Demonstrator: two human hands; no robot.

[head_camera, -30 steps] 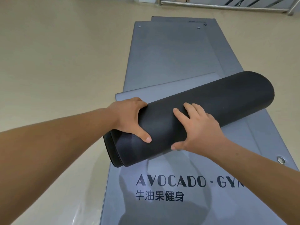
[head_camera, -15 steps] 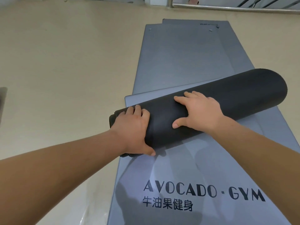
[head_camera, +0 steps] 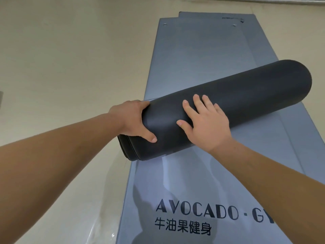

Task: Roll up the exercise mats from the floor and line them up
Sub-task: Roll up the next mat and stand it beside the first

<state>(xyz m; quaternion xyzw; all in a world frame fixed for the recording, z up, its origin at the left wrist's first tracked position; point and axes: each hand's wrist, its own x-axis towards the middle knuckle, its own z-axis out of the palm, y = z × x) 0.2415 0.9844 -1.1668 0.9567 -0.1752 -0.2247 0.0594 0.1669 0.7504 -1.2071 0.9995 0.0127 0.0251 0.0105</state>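
rolled mat [head_camera: 255, 92]: smooth matte black cylinder | left hand [head_camera: 131, 118] grips its end | right hand [head_camera: 207, 125] flat on top, fingers spread

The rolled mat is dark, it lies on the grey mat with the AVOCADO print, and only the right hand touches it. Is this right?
No: both hands touch it. The head view shows the left hand gripping the left end of the rolled mat and the right hand pressing flat on its top. The rest holds: it is dark and lies on the grey mat.
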